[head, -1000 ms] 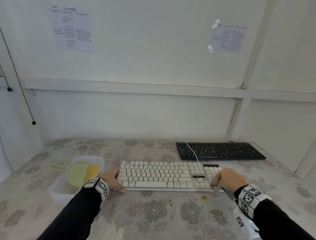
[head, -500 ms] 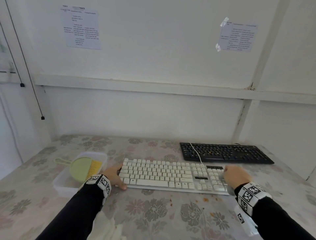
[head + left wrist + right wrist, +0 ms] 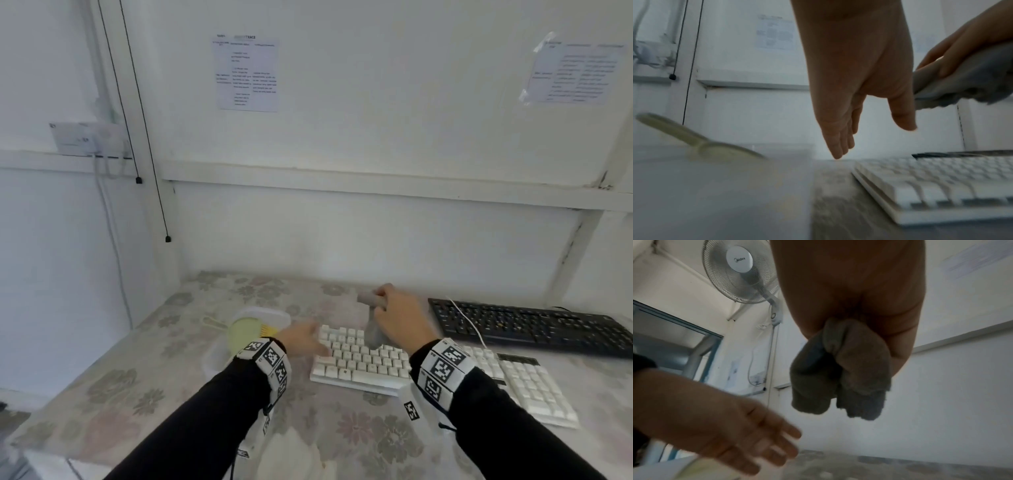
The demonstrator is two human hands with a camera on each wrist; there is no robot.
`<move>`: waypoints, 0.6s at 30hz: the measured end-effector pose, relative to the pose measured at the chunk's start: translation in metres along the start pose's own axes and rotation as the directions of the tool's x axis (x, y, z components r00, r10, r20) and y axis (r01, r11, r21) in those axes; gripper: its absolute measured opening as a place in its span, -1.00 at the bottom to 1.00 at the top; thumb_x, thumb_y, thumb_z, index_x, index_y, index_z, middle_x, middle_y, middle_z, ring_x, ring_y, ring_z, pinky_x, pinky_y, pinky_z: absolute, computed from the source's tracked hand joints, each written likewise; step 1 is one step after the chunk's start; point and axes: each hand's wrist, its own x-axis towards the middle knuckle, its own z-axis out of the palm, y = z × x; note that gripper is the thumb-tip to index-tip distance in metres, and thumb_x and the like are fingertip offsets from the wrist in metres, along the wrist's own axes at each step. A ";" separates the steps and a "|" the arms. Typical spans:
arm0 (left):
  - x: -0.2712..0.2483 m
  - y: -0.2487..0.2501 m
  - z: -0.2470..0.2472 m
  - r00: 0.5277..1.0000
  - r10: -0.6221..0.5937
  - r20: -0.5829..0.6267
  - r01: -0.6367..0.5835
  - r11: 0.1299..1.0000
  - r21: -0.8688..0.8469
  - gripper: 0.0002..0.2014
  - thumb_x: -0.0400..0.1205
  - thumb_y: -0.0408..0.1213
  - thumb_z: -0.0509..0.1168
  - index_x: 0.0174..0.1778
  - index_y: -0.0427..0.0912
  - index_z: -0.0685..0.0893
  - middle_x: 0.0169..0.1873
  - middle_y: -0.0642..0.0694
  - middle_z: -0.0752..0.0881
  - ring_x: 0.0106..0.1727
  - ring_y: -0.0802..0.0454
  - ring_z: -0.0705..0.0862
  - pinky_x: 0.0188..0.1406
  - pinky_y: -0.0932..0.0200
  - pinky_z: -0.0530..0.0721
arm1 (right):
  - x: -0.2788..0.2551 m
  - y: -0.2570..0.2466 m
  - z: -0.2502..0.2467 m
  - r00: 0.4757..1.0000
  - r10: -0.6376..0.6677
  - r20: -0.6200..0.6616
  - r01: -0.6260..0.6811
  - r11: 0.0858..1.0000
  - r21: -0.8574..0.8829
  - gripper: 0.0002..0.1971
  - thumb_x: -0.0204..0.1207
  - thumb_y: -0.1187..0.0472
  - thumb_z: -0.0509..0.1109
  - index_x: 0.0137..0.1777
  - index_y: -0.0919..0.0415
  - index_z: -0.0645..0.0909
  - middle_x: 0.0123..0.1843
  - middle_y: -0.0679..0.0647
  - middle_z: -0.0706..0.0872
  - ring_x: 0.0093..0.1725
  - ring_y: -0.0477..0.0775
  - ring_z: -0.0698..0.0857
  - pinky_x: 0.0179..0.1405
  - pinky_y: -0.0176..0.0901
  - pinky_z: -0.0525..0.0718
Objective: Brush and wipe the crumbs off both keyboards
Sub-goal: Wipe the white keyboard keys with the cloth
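Grey cloth (image 3: 371,322) is bunched in the right hand (image 3: 399,320), which is raised above the far left part of the white keyboard (image 3: 363,359) in the head view, the cloth hanging down from the fist toward the key rows. The left hand (image 3: 301,339) is at the keyboard's left end with fingers extended and holding nothing; whether it touches the keys cannot be told. Left of it stands a translucent container (image 3: 219,356) holding a green brush (image 3: 245,332) with yellow bristles. The black keyboard (image 3: 527,323) lies well apart to the right rear on the floral tabletop (image 3: 144,394), with a white cable (image 3: 467,323) crossing it. From the left wrist, the left hand (image 3: 855,84) hangs with straight fingers pointing down, clear of the white keyboard (image 3: 931,183), which lies lower right; the cloth (image 3: 966,79) shows at upper right, gripped by the right hand (image 3: 953,48), and the brush (image 3: 694,139) leans at left. From the right wrist, the right hand (image 3: 855,293) is closed round the cloth (image 3: 840,369), folds drooping below the fist; the left hand (image 3: 719,423) is spread flat at lower left, and a wall fan (image 3: 740,270) is mounted above.
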 end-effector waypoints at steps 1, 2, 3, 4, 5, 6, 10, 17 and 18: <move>-0.003 0.001 -0.009 0.996 0.010 -0.084 -0.015 0.998 -0.063 -0.30 0.61 -0.21 0.39 0.63 -0.20 0.23 0.56 -0.14 0.39 0.54 -0.08 0.40 0.47 0.12 0.37 | 0.001 -0.014 0.007 1.000 -0.006 0.006 0.005 0.999 0.049 -0.71 0.56 0.32 0.18 0.27 0.23 0.45 0.19 0.23 0.60 0.10 0.20 0.61 0.04 -0.08 0.56; -0.006 -0.003 -0.023 0.985 0.015 -0.171 -0.042 0.987 -0.156 -0.33 0.62 -0.26 0.37 0.62 -0.22 0.25 0.54 -0.17 0.41 0.50 -0.08 0.44 0.41 0.14 0.41 | 0.005 -0.029 0.018 1.000 -0.019 0.019 0.018 0.996 0.091 -0.74 0.57 0.33 0.16 0.24 0.21 0.44 0.17 0.22 0.60 0.02 0.17 0.61 -0.08 -0.13 0.59; -0.010 -0.008 -0.037 0.966 0.017 -0.258 -0.080 0.968 -0.236 -0.39 0.63 -0.32 0.35 0.59 -0.23 0.31 0.49 -0.18 0.47 0.43 -0.06 0.50 0.31 0.18 0.46 | 0.007 -0.043 0.027 0.999 -0.038 0.034 0.033 0.991 0.126 -0.75 0.56 0.34 0.14 0.21 0.20 0.43 0.16 0.22 0.59 -0.03 0.12 0.60 -0.18 -0.18 0.58; -0.014 -0.016 -0.051 0.936 0.008 -0.352 -0.116 0.951 -0.286 -0.46 0.63 -0.37 0.33 0.55 -0.24 0.39 0.43 -0.19 0.53 0.33 -0.03 0.55 0.21 0.22 0.48 | 0.009 -0.056 0.036 0.997 -0.063 0.045 0.056 0.986 0.155 -0.77 0.56 0.34 0.13 0.19 0.19 0.43 0.15 0.21 0.59 -0.07 0.09 0.57 -0.28 -0.25 0.54; -0.018 -0.025 -0.065 0.894 -0.007 -0.447 -0.140 0.945 -0.296 -0.53 0.63 -0.41 0.30 0.49 -0.25 0.46 0.37 -0.20 0.58 0.23 0.00 0.57 0.15 0.25 0.47 | 0.010 -0.069 0.045 0.995 -0.082 0.048 0.073 0.983 0.167 -0.77 0.55 0.35 0.13 0.18 0.19 0.43 0.15 0.22 0.58 -0.09 0.08 0.55 -0.35 -0.28 0.49; -0.022 -0.038 -0.077 0.847 -0.031 -0.531 -0.147 0.946 -0.288 -0.58 0.63 -0.42 0.29 0.44 -0.27 0.51 0.32 -0.20 0.61 0.17 0.00 0.58 0.12 0.25 0.47 | 0.011 -0.081 0.053 0.995 -0.088 0.055 0.078 0.982 0.173 -0.77 0.56 0.34 0.13 0.18 0.20 0.42 0.15 0.22 0.57 -0.10 0.09 0.54 -0.36 -0.26 0.49; -0.037 -0.095 -0.110 0.645 -0.218 -0.732 -0.103 0.925 -0.367 -0.66 0.63 -0.42 0.25 0.35 -0.33 0.58 0.22 -0.24 0.64 0.26 -0.19 0.60 0.25 0.06 0.49 | 0.014 -0.114 0.089 0.990 -0.065 0.126 0.041 0.983 0.180 -0.75 0.58 0.27 0.16 0.25 0.20 0.41 0.23 0.24 0.48 0.03 0.20 0.58 -0.07 -0.09 0.58; -0.035 -0.164 -0.114 0.785 -0.580 -0.220 0.099 0.468 -0.878 -0.68 0.74 -0.25 0.04 -0.28 -0.25 0.53 -0.27 -0.17 0.57 -0.27 -0.10 0.52 -0.26 0.10 0.47 | 0.013 -0.136 0.133 0.984 -0.037 0.172 0.025 0.997 0.073 -0.68 0.59 0.21 0.24 0.32 0.21 0.38 0.31 0.21 0.35 -0.24 0.03 0.44 -0.14 -0.23 0.44; -0.036 -0.163 -0.109 0.814 -0.563 -0.143 0.111 0.392 -0.913 -0.68 0.74 -0.26 0.04 -0.29 -0.27 0.54 -0.28 -0.19 0.57 -0.29 -0.10 0.53 -0.29 0.08 0.49 | 0.012 -0.138 0.138 0.985 -0.037 0.169 0.027 0.998 0.061 -0.68 0.58 0.22 0.24 0.31 0.22 0.38 0.31 0.22 0.35 -0.31 -0.01 0.41 -0.15 -0.23 0.42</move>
